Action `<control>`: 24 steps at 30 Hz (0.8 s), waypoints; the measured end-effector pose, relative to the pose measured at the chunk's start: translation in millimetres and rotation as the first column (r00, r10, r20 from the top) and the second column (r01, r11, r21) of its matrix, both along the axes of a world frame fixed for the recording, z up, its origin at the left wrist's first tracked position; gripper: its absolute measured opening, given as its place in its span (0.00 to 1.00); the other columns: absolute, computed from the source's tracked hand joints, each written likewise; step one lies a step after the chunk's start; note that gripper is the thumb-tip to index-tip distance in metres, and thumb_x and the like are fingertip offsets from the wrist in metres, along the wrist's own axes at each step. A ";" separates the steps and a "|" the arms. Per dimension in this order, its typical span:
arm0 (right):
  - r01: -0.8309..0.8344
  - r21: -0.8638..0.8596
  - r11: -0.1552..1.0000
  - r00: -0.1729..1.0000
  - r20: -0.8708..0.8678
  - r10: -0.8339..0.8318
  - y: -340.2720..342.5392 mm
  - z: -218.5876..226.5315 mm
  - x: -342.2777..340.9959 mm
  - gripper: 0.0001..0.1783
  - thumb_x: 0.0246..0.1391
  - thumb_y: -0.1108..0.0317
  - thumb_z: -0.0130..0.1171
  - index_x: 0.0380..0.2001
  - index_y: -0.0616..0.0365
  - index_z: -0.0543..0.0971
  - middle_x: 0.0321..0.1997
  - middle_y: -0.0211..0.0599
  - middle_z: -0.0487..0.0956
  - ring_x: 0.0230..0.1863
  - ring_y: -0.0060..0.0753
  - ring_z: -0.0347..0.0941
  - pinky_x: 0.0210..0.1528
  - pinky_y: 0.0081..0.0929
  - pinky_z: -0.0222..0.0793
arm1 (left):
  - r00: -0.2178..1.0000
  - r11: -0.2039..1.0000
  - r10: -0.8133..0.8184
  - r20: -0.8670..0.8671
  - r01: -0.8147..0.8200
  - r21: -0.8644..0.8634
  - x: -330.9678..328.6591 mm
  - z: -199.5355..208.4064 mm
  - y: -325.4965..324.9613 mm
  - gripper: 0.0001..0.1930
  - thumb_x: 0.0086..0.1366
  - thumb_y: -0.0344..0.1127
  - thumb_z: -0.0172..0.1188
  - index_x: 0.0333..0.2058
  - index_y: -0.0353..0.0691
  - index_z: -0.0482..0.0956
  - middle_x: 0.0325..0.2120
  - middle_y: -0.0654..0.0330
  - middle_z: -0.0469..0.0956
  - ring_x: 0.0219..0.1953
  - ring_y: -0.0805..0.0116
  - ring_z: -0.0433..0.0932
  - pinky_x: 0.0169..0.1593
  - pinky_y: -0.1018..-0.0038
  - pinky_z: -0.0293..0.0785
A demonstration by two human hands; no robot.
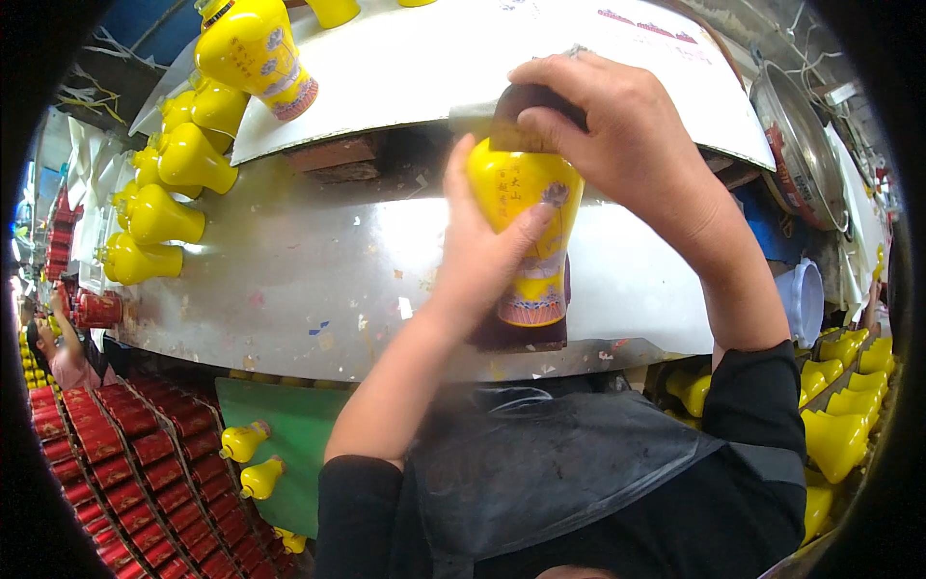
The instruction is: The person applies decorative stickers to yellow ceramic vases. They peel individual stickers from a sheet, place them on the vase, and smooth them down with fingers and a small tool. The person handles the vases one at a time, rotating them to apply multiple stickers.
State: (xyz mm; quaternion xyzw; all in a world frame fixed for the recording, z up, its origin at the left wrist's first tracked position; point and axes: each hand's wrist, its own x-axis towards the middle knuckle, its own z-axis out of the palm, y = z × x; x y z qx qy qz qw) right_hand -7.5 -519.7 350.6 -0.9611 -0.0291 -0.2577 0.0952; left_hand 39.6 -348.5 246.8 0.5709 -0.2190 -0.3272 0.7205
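Observation:
A yellow vase-shaped bottle (pixel 529 217) with a blue flower print and a patterned base band stands on a small dark block on the metal table (pixel 289 280). My left hand (pixel 479 253) wraps around the bottle's side, thumb up along its shoulder. My right hand (pixel 617 135) comes down from above and grips a dark brown cap or stopper (pixel 521 104) sitting on the bottle's neck. The neck itself is hidden under my right hand.
Several more yellow bottles (pixel 169 198) lie and stand at the table's left edge; one larger one (pixel 253 53) is on a white raised board (pixel 434 58). Red boxes (pixel 116 463) fill the floor at lower left. Yellow bottles (pixel 844 405) are piled at right, near a metal basin (pixel 801 145).

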 end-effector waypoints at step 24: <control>-0.058 0.111 0.992 0.991 0.129 0.044 -0.6 -15.7 -32.4 0.14 0.59 0.73 0.65 0.49 0.58 0.83 0.37 0.43 0.84 0.36 0.39 0.83 0.39 0.30 0.81 | 0.739 0.941 0.191 0.646 -0.325 0.093 9.1 7.8 -3.6 0.31 0.65 0.44 0.66 0.62 0.37 0.68 0.58 0.48 0.68 0.62 0.52 0.67 0.67 0.58 0.63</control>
